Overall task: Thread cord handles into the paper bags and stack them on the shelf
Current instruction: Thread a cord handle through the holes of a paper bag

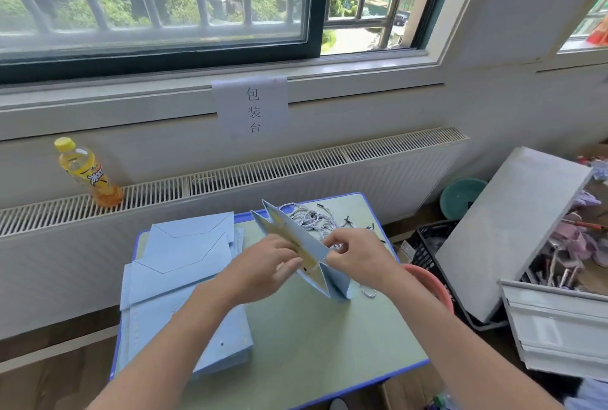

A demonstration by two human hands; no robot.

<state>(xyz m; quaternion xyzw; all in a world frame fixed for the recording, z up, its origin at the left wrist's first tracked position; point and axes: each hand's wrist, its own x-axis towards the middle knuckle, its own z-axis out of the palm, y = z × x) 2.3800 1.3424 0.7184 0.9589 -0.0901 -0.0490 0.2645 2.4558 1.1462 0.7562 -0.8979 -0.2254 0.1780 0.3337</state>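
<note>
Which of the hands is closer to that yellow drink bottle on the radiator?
Left. The left hand is on the bottle side of the paper bag; the right hand is on its far side.

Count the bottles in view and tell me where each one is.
1. A yellow-capped bottle of orange drink stands on the radiator grille under the window, far left of the table. Others may be hidden in the clutter at right.

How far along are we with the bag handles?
Nothing visibly finished; no shelf in view. In hand: left hand and right hand hold one opened light-blue paper bag, a cord hanging beside it. Left: the stack of flat light-blue bags and the pile of white cords.
</note>
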